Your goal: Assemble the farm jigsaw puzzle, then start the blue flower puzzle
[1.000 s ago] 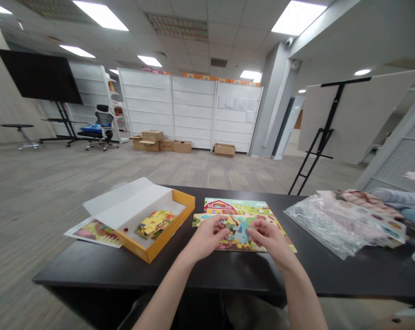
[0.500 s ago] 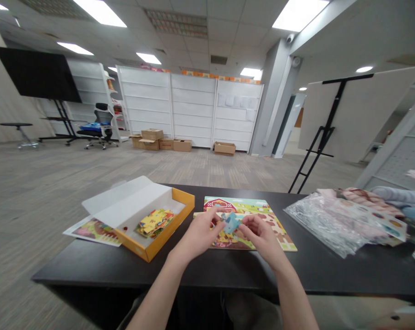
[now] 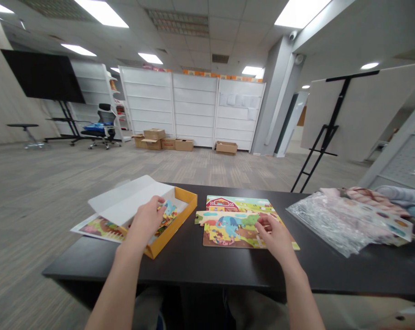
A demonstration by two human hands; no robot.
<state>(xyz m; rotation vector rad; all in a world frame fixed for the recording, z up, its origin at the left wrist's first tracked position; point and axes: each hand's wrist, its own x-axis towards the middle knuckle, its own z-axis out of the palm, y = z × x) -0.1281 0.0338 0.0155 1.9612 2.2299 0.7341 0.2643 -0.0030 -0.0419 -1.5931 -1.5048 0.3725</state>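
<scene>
My left hand is over the orange-sided box, fingers closed on a blue puzzle piece. Other colourful pieces lie beneath it in the box, partly hidden by the hand. Above the right part of the puzzle board is my right hand, its fingers curled together near a green area; whether anything is between the fingertips cannot be made out. On the board, joined pieces show a blue elephant, and a strip of pieces juts past the left edge.
A printed sheet lies under the box's raised white lid. To the right on the black table are clear plastic bags and rolled fabric. Behind the table stands a black easel.
My left hand has moved left from the board to the box. My right hand has shifted slightly right. The elephant on the board, earlier covered by my hands, now shows.
</scene>
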